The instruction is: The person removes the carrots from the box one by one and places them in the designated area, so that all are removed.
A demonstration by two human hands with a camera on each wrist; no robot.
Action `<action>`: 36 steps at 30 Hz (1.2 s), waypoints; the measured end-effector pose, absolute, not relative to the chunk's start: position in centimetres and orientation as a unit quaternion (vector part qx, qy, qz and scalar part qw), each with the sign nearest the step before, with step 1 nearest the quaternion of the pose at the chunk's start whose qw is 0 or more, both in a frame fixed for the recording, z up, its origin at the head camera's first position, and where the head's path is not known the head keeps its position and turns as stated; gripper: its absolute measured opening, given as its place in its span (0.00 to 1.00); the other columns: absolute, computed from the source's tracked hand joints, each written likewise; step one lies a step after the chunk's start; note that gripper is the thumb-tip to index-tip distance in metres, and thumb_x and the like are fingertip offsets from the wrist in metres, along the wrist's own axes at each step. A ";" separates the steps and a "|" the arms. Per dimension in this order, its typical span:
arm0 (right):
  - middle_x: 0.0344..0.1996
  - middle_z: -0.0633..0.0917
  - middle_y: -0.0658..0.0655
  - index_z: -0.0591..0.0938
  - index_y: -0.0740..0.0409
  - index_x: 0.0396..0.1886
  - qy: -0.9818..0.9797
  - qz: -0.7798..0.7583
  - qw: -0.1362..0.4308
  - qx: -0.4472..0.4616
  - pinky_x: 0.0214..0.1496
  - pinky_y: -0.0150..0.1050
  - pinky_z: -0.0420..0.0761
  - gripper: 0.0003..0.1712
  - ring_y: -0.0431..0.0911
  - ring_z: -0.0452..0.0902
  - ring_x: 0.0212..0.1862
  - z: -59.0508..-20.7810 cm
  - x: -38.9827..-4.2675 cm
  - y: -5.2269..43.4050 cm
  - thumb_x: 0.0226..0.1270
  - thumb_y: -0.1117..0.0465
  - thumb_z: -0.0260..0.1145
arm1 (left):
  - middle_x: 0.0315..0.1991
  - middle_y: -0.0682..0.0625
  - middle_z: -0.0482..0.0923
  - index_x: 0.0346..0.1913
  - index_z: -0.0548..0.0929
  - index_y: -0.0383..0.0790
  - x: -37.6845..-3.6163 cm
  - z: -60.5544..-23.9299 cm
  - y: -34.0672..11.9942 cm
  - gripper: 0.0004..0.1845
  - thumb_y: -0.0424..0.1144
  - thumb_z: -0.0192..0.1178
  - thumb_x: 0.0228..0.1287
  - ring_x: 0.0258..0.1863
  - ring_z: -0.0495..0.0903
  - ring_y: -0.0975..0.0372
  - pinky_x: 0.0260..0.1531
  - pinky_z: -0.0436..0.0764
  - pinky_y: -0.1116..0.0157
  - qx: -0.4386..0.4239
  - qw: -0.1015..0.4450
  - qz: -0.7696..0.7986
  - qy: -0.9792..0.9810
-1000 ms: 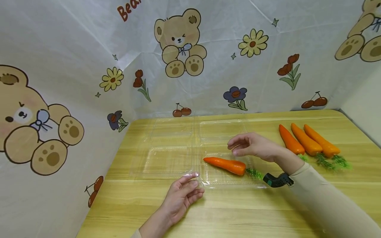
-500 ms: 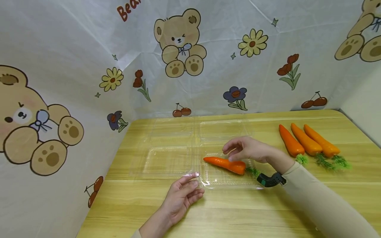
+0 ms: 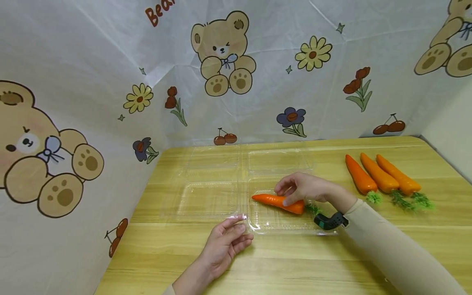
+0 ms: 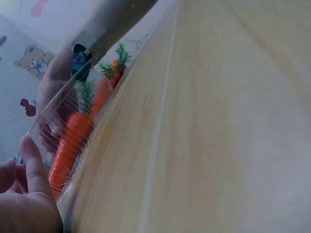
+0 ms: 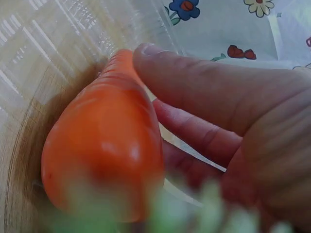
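An orange carrot (image 3: 269, 199) with a frilly green top lies in the front right tray of a clear plastic container (image 3: 206, 213), its tip pointing left. My right hand (image 3: 307, 188) pinches the thick part of this carrot, thumb on the near side and fingers behind. In the right wrist view the thumb lies along the carrot (image 5: 109, 141), and the other fingers are partly hidden. At the container's front edge, near its middle fold, my left hand (image 3: 226, 243) holds the rim between thumb and forefinger. The left wrist view shows the hand (image 4: 29, 194) beside the clear wall.
Three more carrots (image 3: 380, 174) lie side by side on the wooden table (image 3: 332, 262) at the right, green tops toward me. Further clear plastic trays (image 3: 276, 159) stretch behind. A cloth (image 3: 265, 106) printed with bears and flowers hangs behind the table and along its left side.
My right hand has come down and slightly left onto the carrot, and its thumb now presses the carrot's near side. The left hand has stayed at the container's edge.
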State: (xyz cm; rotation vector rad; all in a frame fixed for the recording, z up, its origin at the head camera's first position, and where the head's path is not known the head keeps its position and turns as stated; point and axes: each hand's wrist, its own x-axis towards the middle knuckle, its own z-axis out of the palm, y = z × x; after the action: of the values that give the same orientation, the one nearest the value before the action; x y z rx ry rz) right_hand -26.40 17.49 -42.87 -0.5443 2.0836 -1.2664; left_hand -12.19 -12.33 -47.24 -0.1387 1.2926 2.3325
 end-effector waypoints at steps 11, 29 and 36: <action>0.49 0.86 0.57 0.84 0.63 0.52 0.808 -0.445 0.320 -0.214 0.58 0.39 0.86 0.28 0.49 0.82 0.50 -42.7 -26.5 17.3 0.50 0.68 0.82 | 0.43 0.51 0.83 0.70 0.70 0.30 -12.2 -47.2 -12.3 0.26 0.30 0.62 0.72 0.39 0.90 0.61 0.50 0.90 0.66 -0.055 0.230 0.851 0.470; 0.52 0.87 0.60 0.83 0.65 0.54 0.806 -0.478 0.299 -0.180 0.57 0.39 0.88 0.28 0.50 0.82 0.55 -41.7 -26.1 17.5 0.51 0.69 0.80 | 0.41 0.52 0.84 0.71 0.69 0.30 -12.2 -47.2 -12.3 0.28 0.31 0.63 0.71 0.38 0.90 0.61 0.49 0.90 0.66 -0.052 0.235 0.851 0.467; 0.49 0.87 0.63 0.80 0.69 0.56 0.784 -0.520 0.300 -0.157 0.48 0.41 0.91 0.29 0.49 0.83 0.49 -41.1 -26.0 17.9 0.54 0.70 0.78 | 0.40 0.51 0.84 0.68 0.72 0.31 -12.2 -47.2 -12.3 0.25 0.31 0.63 0.71 0.38 0.90 0.61 0.49 0.90 0.66 -0.054 0.232 0.851 0.468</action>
State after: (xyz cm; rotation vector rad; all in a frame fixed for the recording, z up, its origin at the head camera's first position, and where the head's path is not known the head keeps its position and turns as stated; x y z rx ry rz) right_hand -26.00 17.86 -41.15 -0.4178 2.0818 -1.3802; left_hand -12.17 -12.30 -47.23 -0.1476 1.2855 2.3394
